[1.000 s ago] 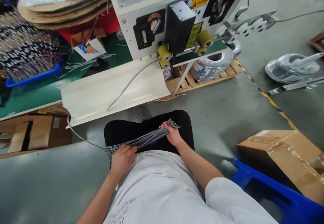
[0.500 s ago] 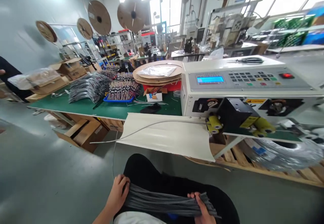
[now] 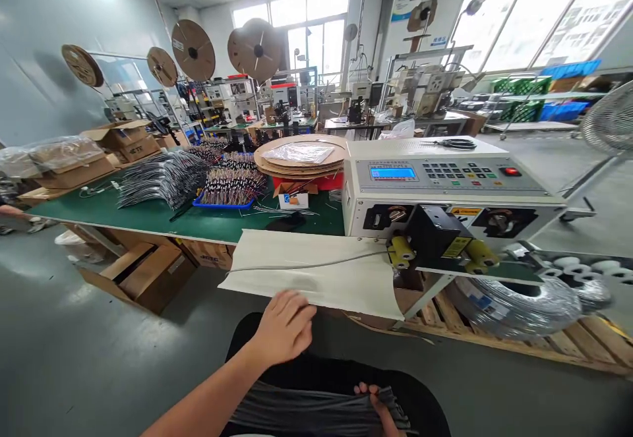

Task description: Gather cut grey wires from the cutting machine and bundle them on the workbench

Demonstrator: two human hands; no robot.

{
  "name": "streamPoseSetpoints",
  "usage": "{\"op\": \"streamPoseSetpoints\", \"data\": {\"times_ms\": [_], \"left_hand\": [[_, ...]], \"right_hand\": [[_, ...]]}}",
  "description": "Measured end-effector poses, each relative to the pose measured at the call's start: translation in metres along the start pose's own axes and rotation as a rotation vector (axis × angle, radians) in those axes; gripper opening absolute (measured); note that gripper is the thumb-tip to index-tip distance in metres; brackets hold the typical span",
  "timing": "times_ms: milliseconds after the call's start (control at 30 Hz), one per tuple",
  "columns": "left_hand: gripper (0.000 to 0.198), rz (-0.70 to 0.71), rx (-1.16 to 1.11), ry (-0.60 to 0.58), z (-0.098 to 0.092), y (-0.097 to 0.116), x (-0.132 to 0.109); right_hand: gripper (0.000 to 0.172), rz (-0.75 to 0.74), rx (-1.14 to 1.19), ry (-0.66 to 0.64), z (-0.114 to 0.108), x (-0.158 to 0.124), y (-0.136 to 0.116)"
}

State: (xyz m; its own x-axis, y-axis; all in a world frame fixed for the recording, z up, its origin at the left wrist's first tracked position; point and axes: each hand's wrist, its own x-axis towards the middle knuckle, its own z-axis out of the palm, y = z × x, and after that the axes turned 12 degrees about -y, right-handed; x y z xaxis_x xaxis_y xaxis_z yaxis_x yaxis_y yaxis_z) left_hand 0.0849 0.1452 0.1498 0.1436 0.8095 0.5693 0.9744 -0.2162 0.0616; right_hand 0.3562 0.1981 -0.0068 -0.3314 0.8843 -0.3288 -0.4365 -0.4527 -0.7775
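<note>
Change noted: the left hand (image 3: pixel 284 328) has left the bundle of grey cut wire lengths (image 3: pixel 316 410) and is now raised off the lap. It sits just short of the front lip of the white curved sheet tray (image 3: pixel 277 289). Its fingers (image 3: pixel 302 312) are loosely spread and hold nothing.

The bundle stays across the lap, gripped only by the right hand (image 3: pixel 380 405), fingers closed around its end.

A single grey wire (image 3: pixel 306 267) lies along the tray, running from the yellow rollers (image 3: pixel 401 252) of the white wire-cutting machine (image 3: pixel 445 183).

Surroundings: the green counter (image 3: pixel 148 216) and a coil of grey wire (image 3: pixel 514 298) on a wooden pallet (image 3: pixel 568 345). Nothing stands between hand and tray.
</note>
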Motion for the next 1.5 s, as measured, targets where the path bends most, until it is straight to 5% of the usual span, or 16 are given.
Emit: {"op": "streamPoseSetpoints", "data": {"times_ms": [100, 200, 367, 533, 733, 933, 1133, 1300, 1500], "left_hand": [[0.042, -0.134, 0.049, -0.046, 0.000, -0.003, 0.052], [0.056, -0.199, 0.061, -0.090, 0.011, -0.007, 0.073], [0.062, -0.250, 0.031, -0.144, 0.021, -0.013, 0.066], [0.058, -0.257, -0.021, -0.257, 0.010, -0.019, 0.051], [0.039, -0.213, -0.009, -0.374, -0.011, -0.044, 0.017], [0.017, -0.023, 0.068, -0.164, -0.034, -0.066, -0.042], [0.029, 0.223, 0.048, -0.189, -0.028, -0.019, -0.105], [0.025, 0.192, -0.045, -0.369, -0.006, 0.016, -0.141], [0.020, 0.081, -0.124, -0.522, 0.007, 0.027, -0.159]], "right_hand": [[0.040, 0.007, 0.029, -0.018, -0.001, -0.002, -0.002], [0.036, -0.007, 0.053, -0.068, -0.004, -0.001, -0.002], [0.033, -0.005, 0.061, -0.104, -0.006, 0.003, -0.001], [0.032, 0.090, 0.051, -0.141, -0.010, 0.001, -0.007], [0.033, 0.107, 0.059, -0.131, -0.012, 0.001, -0.009], [0.033, 0.076, 0.084, -0.092, 0.005, -0.003, -0.009], [0.044, 0.077, 0.082, -0.119, 0.003, -0.002, -0.003], [0.040, 0.066, 0.097, -0.153, -0.001, -0.005, -0.001], [0.036, 0.037, 0.125, -0.181, -0.005, -0.006, 0.002]]}}
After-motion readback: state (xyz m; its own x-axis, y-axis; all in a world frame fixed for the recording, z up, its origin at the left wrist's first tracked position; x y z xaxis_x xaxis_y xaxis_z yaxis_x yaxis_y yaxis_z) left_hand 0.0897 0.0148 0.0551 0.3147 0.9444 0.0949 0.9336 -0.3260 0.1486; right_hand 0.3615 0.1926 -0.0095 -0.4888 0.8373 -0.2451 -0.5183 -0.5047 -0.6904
